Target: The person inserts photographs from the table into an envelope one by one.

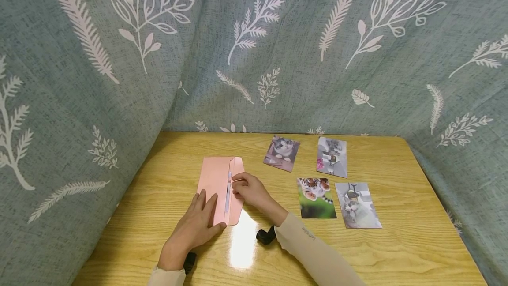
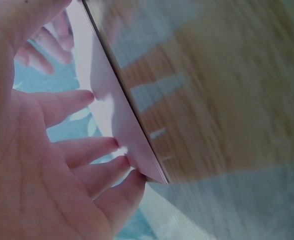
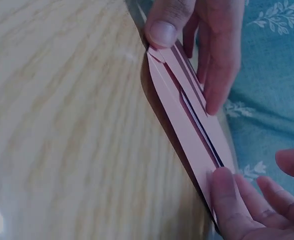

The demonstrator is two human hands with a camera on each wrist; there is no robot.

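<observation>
A pink envelope (image 1: 213, 173) lies on the table with its flap (image 1: 239, 167) folded out to the right. From its long slot shows the pale edge of a card (image 1: 227, 202), the rest hidden inside. My left hand (image 1: 198, 222) rests spread on the envelope's near part, its thumb at the near edge. My right hand (image 1: 248, 190) is over the slot, fingers bent, fingertips right at the card's edge. In the right wrist view the right thumb (image 3: 223, 185) presses at the slot's end, the other fingers loosely apart.
Several animal photo cards lie to the right: a cat print (image 1: 281, 152), a grey cat picture (image 1: 332, 156), a tiger cub picture (image 1: 316, 197) and another cat picture (image 1: 358, 205). A leaf-patterned curtain (image 1: 254, 56) surrounds the wooden table (image 1: 416, 242).
</observation>
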